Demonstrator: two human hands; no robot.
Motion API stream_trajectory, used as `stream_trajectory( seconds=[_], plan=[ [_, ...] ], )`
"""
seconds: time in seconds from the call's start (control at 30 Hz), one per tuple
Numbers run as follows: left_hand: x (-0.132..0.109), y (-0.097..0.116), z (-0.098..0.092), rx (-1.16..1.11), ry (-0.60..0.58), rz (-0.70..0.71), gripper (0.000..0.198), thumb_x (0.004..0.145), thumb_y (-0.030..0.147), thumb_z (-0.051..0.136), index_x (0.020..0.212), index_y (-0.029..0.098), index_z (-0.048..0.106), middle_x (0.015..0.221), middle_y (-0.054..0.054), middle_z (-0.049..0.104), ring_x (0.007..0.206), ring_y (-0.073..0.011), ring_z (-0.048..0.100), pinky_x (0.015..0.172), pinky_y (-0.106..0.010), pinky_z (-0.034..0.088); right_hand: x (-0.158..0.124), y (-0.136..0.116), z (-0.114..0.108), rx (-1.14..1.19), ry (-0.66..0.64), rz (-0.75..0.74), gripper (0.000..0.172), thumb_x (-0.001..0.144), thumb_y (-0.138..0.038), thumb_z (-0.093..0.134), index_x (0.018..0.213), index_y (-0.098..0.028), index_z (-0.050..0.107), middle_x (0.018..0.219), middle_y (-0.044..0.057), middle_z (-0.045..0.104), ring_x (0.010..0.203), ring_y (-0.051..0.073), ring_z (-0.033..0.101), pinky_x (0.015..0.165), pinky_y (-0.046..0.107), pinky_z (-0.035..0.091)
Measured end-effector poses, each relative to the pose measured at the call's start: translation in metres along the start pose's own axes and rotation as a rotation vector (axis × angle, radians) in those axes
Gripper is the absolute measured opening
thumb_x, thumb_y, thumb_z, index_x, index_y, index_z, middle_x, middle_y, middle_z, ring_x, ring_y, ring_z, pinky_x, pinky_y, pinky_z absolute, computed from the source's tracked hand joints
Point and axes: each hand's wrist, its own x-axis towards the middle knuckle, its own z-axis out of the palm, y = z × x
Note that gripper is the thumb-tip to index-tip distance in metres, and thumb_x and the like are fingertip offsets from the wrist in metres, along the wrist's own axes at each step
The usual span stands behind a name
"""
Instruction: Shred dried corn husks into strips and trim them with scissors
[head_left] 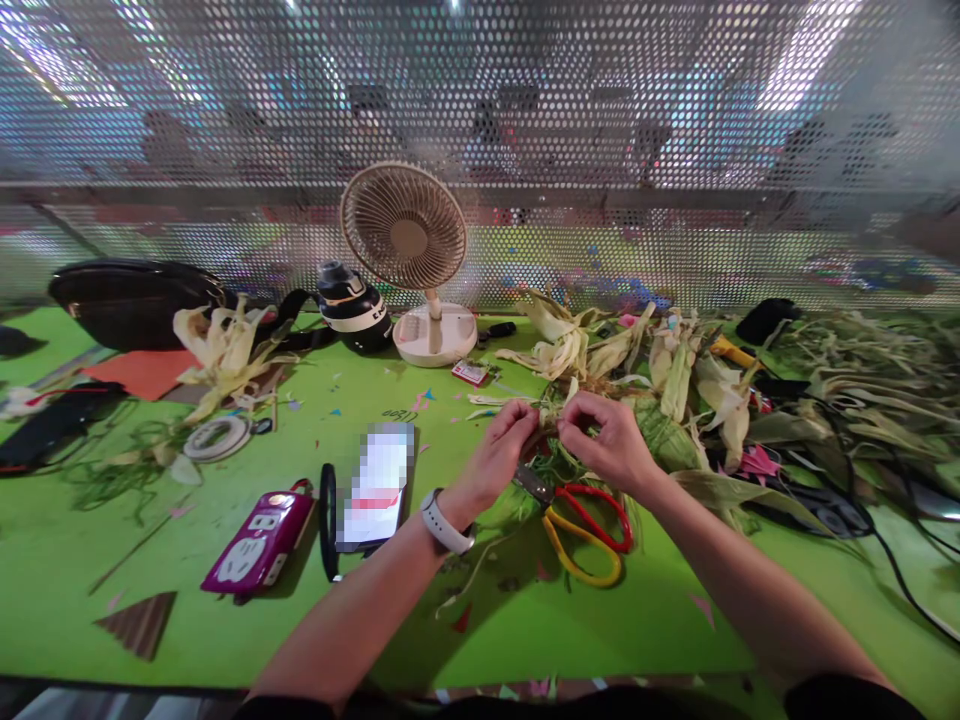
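My left hand [504,452] and my right hand [606,440] meet over the middle of the table. Both are closed, fingers pinched on a small bundle of greenish husk strands [551,412]; its exact shape is partly hidden by the fingers. Just below them lie scissors [589,535] with one red and one yellow handle loop, their blades partly under my left hand. Loose green strands hang around the scissors. Beyond and to the right of my right hand are pale dried corn husks [671,370] and a green bundle [664,435].
A fan [435,335] and a black bottle [358,310] stand at the back, before a perforated metal screen [247,240]. Left are a phone [375,480], a purple power strip [259,540], a tape roll [217,438] and a black bag [142,300]. More husks and cables [892,550] cover the right.
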Motion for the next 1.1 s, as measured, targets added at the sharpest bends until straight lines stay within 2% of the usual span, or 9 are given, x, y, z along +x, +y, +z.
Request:
stream_trajectory(
  seconds=[0.17, 0.33, 0.47, 0.57, 0.8, 0.93, 1.1],
  plan=[
    [-0.0006, 0.0003, 0.003, 0.039, 0.027, 0.051, 0.034, 0.078, 0.045, 0.063, 0.069, 0.019, 0.043, 0.058, 0.007, 0.035, 0.052, -0.0071, 0.031, 0.05, -0.021, 0.029, -0.0012, -0.0006, 0.0013, -0.111, 0.008, -0.104, 0.015, 0.07, -0.013, 0.051, 0.059, -0.02, 0.045, 0.061, 0.0, 0.055, 0.058, 0.013, 0.049, 0.059, 0.025, 0.039],
    [-0.0004, -0.0001, 0.005, 0.028, 0.048, 0.044, 0.039, 0.075, 0.048, 0.065, 0.067, 0.019, 0.041, 0.056, 0.008, 0.035, 0.05, -0.0066, 0.031, 0.05, -0.021, 0.029, -0.0016, -0.0007, 0.002, -0.142, 0.021, -0.125, 0.018, 0.071, -0.013, 0.05, 0.058, -0.021, 0.041, 0.06, 0.0, 0.052, 0.057, 0.013, 0.048, 0.058, 0.026, 0.038],
    [-0.001, -0.0016, 0.0053, 0.074, 0.059, 0.054, 0.033, 0.077, 0.043, 0.064, 0.07, 0.018, 0.044, 0.058, 0.007, 0.039, 0.052, -0.007, 0.035, 0.05, -0.021, 0.03, -0.002, -0.0004, 0.0025, -0.155, 0.013, -0.133, 0.017, 0.072, -0.013, 0.051, 0.059, -0.021, 0.043, 0.061, 0.0, 0.053, 0.057, 0.013, 0.048, 0.058, 0.025, 0.038],
    [-0.0008, -0.0038, 0.0051, 0.082, 0.061, 0.067, 0.027, 0.077, 0.04, 0.064, 0.079, 0.018, 0.05, 0.064, 0.006, 0.044, 0.055, -0.0077, 0.039, 0.053, -0.021, 0.033, -0.0018, 0.0004, 0.0023, -0.181, 0.006, -0.129, 0.016, 0.074, -0.014, 0.052, 0.061, -0.02, 0.045, 0.062, 0.0, 0.053, 0.058, 0.013, 0.048, 0.058, 0.025, 0.038],
    [0.0016, -0.0042, 0.0023, 0.119, 0.027, 0.123, 0.022, 0.08, 0.034, 0.061, 0.096, 0.019, 0.055, 0.068, 0.004, 0.051, 0.06, -0.0094, 0.045, 0.055, -0.022, 0.035, 0.0041, 0.0015, -0.0059, -0.135, -0.036, -0.031, 0.011, 0.08, -0.021, 0.056, 0.071, -0.018, 0.058, 0.068, 0.001, 0.059, 0.062, 0.012, 0.051, 0.059, 0.024, 0.039],
    [0.0009, -0.0017, 0.0005, 0.107, 0.015, 0.118, 0.014, 0.081, 0.032, 0.056, 0.087, 0.019, 0.057, 0.08, 0.0, 0.056, 0.074, -0.0126, 0.052, 0.07, -0.024, 0.042, 0.007, 0.005, -0.0059, -0.004, -0.091, 0.1, 0.012, 0.081, -0.026, 0.058, 0.074, -0.017, 0.062, 0.065, 0.0, 0.059, 0.057, 0.011, 0.048, 0.054, 0.022, 0.037],
    [0.0004, -0.0059, -0.0023, 0.292, 0.008, 0.232, 0.019, 0.089, 0.035, 0.046, 0.077, 0.019, 0.049, 0.072, 0.001, 0.048, 0.067, -0.0122, 0.045, 0.064, -0.024, 0.038, 0.0056, 0.0074, -0.0008, 0.066, -0.093, 0.191, 0.016, 0.081, -0.031, 0.06, 0.073, -0.016, 0.061, 0.063, -0.001, 0.058, 0.056, 0.01, 0.047, 0.052, 0.021, 0.036]
  ],
)
